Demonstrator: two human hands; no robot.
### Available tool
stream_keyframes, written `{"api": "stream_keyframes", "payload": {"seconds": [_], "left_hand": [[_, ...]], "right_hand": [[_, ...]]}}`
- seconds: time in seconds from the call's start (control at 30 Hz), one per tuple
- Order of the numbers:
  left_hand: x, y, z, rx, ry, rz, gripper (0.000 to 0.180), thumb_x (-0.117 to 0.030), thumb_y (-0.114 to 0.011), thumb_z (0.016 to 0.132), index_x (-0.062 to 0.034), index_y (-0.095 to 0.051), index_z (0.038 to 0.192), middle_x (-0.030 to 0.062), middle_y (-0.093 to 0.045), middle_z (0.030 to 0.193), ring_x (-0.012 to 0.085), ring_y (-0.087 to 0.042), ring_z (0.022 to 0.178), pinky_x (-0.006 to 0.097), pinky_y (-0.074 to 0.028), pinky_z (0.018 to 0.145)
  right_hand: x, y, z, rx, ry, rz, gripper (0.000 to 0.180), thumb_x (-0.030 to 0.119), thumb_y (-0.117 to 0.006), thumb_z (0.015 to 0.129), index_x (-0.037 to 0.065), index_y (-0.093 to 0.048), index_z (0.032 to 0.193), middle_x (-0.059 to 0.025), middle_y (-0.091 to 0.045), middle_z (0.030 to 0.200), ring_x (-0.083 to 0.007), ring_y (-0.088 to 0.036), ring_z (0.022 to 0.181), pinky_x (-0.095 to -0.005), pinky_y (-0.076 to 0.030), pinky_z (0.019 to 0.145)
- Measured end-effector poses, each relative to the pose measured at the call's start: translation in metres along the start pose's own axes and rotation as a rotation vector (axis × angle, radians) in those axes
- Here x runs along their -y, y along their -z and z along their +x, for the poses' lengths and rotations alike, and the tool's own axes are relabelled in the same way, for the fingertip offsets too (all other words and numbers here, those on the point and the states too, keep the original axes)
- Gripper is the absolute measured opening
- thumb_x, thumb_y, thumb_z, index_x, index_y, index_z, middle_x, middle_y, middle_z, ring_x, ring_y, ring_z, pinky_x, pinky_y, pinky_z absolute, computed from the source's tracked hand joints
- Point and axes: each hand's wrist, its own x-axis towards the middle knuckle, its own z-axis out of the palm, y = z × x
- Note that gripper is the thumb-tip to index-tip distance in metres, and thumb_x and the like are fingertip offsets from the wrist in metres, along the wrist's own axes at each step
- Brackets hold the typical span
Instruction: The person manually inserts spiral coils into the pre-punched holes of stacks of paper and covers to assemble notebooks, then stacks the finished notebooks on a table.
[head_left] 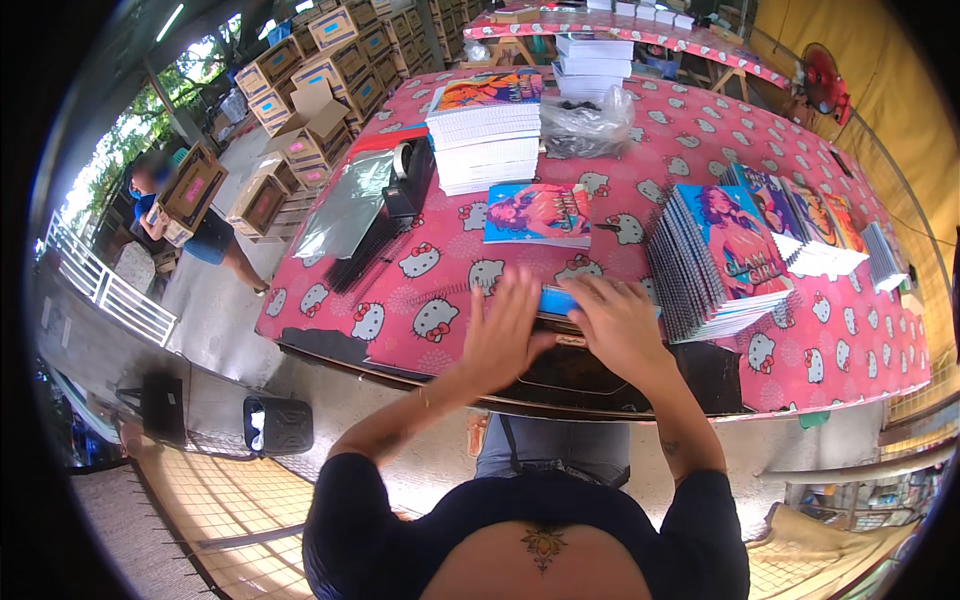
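A blue-covered book (557,301) lies at the near edge of the table, mostly hidden under my hands. My right hand (618,328) grips it from the right, with bent fingers over its top. On its left side is my left hand (503,332), fingers stretched out and apart, the thumb close to the book's near edge. A thin wire coil (440,298) lies left of that hand. Just beyond sits a book with a pink and blue illustrated cover (537,213). To the right stands a stack of spiral-bound notebooks (735,245).
A tall stack of unbound books (485,140), a black tape dispenser (405,180), dark coils (365,250) and a plastic bag (590,125) are on the pink table (390,330). More notebooks (815,225) stand right. At left, a person carries a carton (193,195) near stacked boxes (330,80).
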Motion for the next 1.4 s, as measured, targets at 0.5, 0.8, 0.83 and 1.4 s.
{"api": "stream_keyframes", "payload": {"seconds": [0.5, 0.8, 0.83, 1.4], "left_hand": [[0.008, 0.019, 0.044, -0.048, -0.208, 0.104, 0.083, -0.052, -0.06, 0.092, 0.005, -0.039, 0.149, 0.0262, -0.038, 0.155, 0.0384, -0.029, 0.149, 0.062, -0.016, 0.119], [-0.018, 0.002, 0.014, -0.004, -0.36, -0.087, 0.081, -0.049, -0.061, 0.091, 0.0046, -0.038, 0.147, 0.0247, -0.04, 0.153, 0.0374, -0.034, 0.147, 0.062, -0.019, 0.118], [-0.018, -0.003, 0.0, 0.016, -0.432, -0.196, 0.081, -0.046, -0.062, 0.091, 0.0051, -0.036, 0.148, 0.0251, -0.04, 0.152, 0.0378, -0.034, 0.146, 0.062, -0.02, 0.117], [-0.024, 0.041, 0.075, -0.083, -0.167, 0.136, 0.09, -0.054, -0.068, 0.083, 0.0029, -0.039, 0.146, 0.0237, -0.044, 0.148, 0.0384, -0.037, 0.142, 0.065, -0.024, 0.114]], "right_hand": [[-0.02, 0.011, -0.012, 0.153, -0.13, 0.16, 0.017, 0.015, -0.067, 0.088, 0.011, -0.069, 0.105, -0.0119, -0.072, 0.088, -0.0342, -0.068, 0.077, -0.047, -0.05, 0.069], [-0.022, 0.009, -0.014, 0.223, -0.232, 0.093, 0.033, 0.018, -0.07, 0.087, 0.01, -0.06, 0.118, -0.013, -0.071, 0.083, -0.0356, -0.068, 0.077, -0.0471, -0.049, 0.067], [-0.021, 0.007, -0.014, 0.203, -0.212, 0.081, 0.034, 0.018, -0.071, 0.087, 0.009, -0.059, 0.117, -0.0129, -0.07, 0.081, -0.0354, -0.068, 0.075, -0.0471, -0.05, 0.066], [-0.04, -0.03, -0.075, -0.264, -0.541, 0.933, 0.046, -0.002, -0.074, 0.087, 0.001, -0.053, 0.128, -0.0091, -0.063, 0.109, -0.0119, -0.062, 0.095, -0.0276, -0.051, 0.083]]}}
